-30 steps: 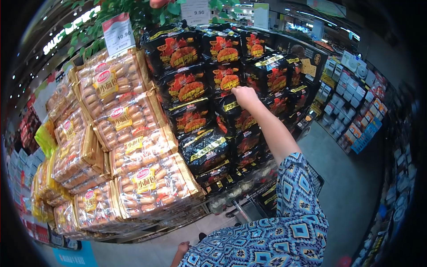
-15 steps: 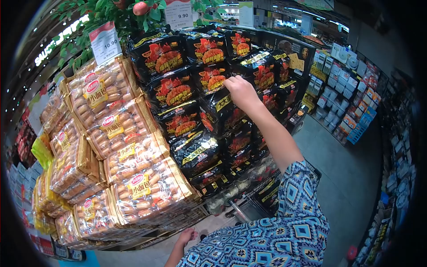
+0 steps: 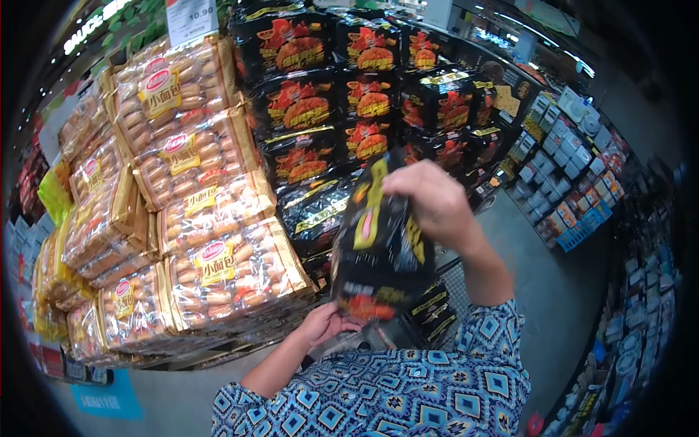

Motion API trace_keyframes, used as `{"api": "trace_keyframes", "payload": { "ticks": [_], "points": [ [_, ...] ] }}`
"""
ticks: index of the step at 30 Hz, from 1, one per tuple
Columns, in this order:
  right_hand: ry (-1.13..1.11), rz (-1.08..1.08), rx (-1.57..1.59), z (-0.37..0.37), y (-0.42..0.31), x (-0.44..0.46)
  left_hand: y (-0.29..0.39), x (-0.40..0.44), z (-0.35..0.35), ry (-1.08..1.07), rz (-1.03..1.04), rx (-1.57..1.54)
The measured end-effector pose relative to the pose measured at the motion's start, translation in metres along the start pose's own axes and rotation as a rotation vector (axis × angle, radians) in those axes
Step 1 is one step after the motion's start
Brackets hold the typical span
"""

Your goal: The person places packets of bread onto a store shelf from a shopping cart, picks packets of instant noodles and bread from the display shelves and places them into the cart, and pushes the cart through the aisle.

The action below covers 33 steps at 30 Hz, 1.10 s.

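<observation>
My right hand [image 3: 429, 198] is closed on the top edge of a black instant noodle multipack [image 3: 382, 244], which hangs tilted in front of my body. The pack has yellow lettering and a red-and-orange picture, a little blurred. My left hand [image 3: 326, 324] is low, by the pack's bottom corner, fingers stretched out with the thumb apart. Whether those fingers touch the pack, I cannot tell. Behind it, stacked black noodle multipacks [image 3: 298, 109] fill the display.
Bags of small bread rolls [image 3: 237, 273] are piled high on the left, under a price sign [image 3: 192, 18]. A wire shopping cart [image 3: 455, 285] with black packs [image 3: 435, 309] in it stands below my right arm. Hanging goods fill a rack [image 3: 564, 156] across the aisle.
My right hand has drawn a black noodle multipack from the stack, down and toward me. My left hand has risen to its lower end. The view has tilted downward.
</observation>
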State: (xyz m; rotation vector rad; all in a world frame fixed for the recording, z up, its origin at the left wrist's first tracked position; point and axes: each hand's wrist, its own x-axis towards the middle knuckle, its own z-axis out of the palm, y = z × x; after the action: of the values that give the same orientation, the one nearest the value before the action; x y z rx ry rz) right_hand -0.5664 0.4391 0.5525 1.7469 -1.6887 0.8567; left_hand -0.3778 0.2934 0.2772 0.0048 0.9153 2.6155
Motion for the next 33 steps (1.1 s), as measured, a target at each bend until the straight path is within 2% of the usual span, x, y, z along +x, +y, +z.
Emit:
{"api": "trace_keyframes", "payload": {
  "ticks": [2,4,8,10,13,18,20,22,24,26,28,30,32,33],
  "points": [
    [0.005,-0.011,0.141,0.007,-0.021,-0.006,0.011,0.0,0.037,0.082,0.028,-0.148],
    [-0.021,-0.051,0.204,0.015,-0.039,-0.014,0.019,0.025,0.049,0.074,0.038,-0.147],
    [-0.104,-0.097,0.236,0.014,-0.063,-0.029,0.002,0.007,0.036,0.088,0.093,-0.174],
    [-0.137,-0.039,0.217,0.007,-0.067,-0.036,0.0,0.003,0.032,0.096,0.117,-0.194],
    [-0.084,0.131,0.146,0.006,-0.063,-0.052,0.025,0.024,0.036,0.117,0.161,-0.241],
    [-0.176,0.425,0.4,0.012,-0.049,-0.081,0.023,0.009,0.024,0.258,0.24,-0.389],
    [-0.02,0.981,0.705,0.018,-0.059,-0.085,0.023,0.012,0.023,0.327,0.266,-0.439],
    [0.075,0.999,0.99,0.026,-0.053,-0.095,0.015,0.01,0.021,0.376,0.291,-0.471],
    [0.034,1.004,0.972,0.024,-0.047,-0.105,0.006,0.006,0.021,0.413,0.314,-0.492],
    [-0.411,1.024,0.963,0.02,-0.043,-0.116,0.003,0.004,0.018,0.439,0.333,-0.503],
    [-0.387,0.896,0.912,0.031,-0.049,-0.127,0.0,0.01,0.018,0.434,0.329,-0.492],
    [-0.558,0.914,0.824,0.017,-0.055,-0.119,-0.005,0.007,0.014,0.392,0.275,-0.464],
    [-0.472,0.919,0.927,0.015,-0.063,-0.123,-0.012,0.006,0.009,0.33,0.193,-0.42],
    [-0.36,0.919,0.996,0.014,-0.066,-0.129,-0.012,0.014,0.008,0.299,0.154,-0.399]
  ]
}}
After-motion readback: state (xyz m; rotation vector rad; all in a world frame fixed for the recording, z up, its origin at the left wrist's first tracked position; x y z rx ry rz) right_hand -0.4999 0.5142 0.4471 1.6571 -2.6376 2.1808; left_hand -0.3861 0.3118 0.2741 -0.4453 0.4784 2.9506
